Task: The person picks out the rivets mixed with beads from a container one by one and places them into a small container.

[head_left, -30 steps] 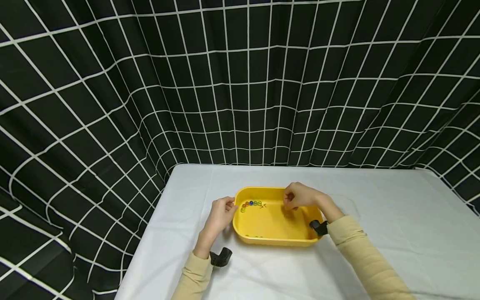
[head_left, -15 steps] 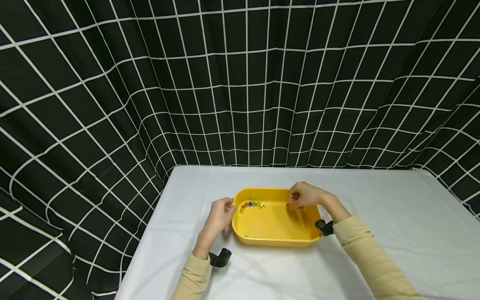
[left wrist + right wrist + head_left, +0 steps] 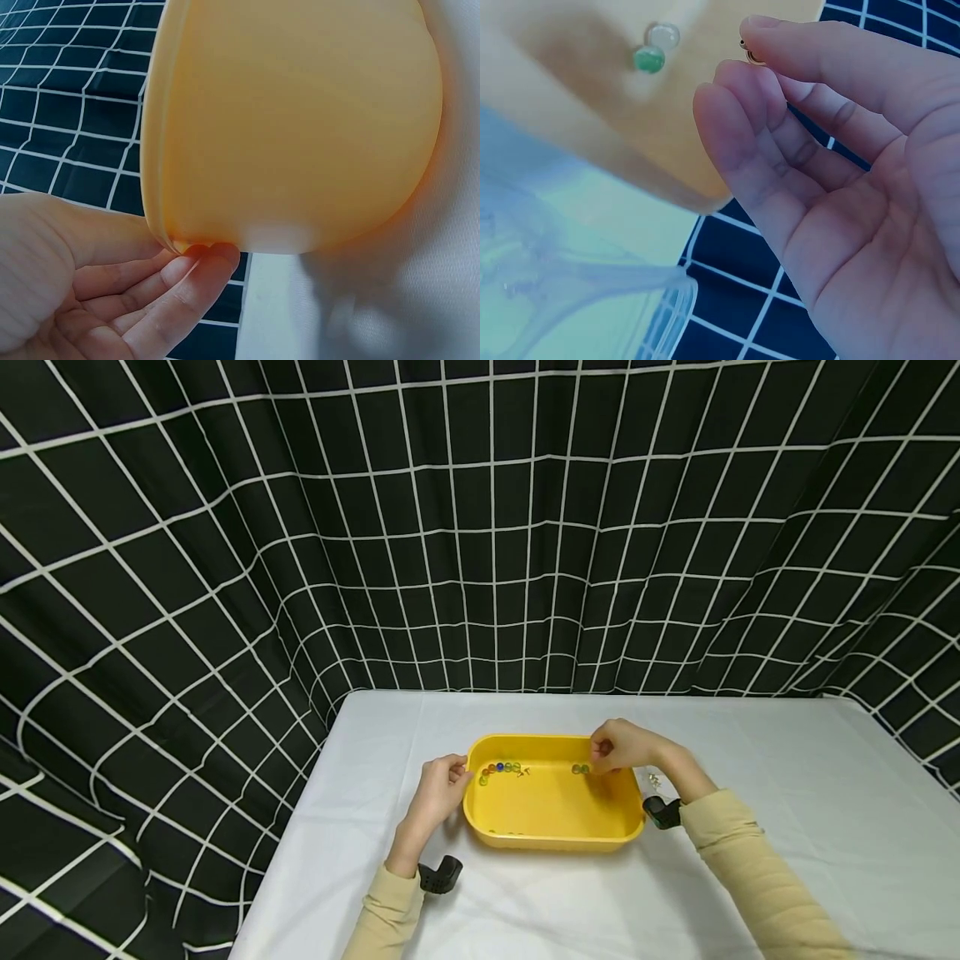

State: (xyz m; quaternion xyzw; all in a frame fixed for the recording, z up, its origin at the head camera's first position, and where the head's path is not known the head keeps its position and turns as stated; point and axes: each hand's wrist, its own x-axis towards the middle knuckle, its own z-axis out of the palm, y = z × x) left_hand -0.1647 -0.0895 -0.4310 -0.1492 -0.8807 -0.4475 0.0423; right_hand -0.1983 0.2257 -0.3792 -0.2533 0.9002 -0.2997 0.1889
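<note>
My left hand (image 3: 442, 789) pinches the left rim of a yellow plastic tub (image 3: 540, 841), thumb and fingers meeting at the edge in the left wrist view. Inside the tub's right half is my right hand (image 3: 626, 750). Its thumb and fingertips pinch a small gold-coloured metal hook (image 3: 753, 54), mostly covered by the fingers. To the left of these fingertips, a green marble (image 3: 649, 59) and a clearer marble (image 3: 663, 35) sit side by side on the tub floor. Several more marbles, including a blue marble (image 3: 500, 767), curve along the far left, with small gold hooks (image 3: 522, 772) beside them.
Just right of the tub stands a clear plastic container (image 3: 671, 315) with small metal pieces (image 3: 654, 781) in it. A white cloth (image 3: 540, 902) covers the table. Black curtain (image 3: 480, 527) with white grid lines hangs behind.
My right hand has shifted right within the tub, and the two marbles it covered now show. The left hand stays at the rim.
</note>
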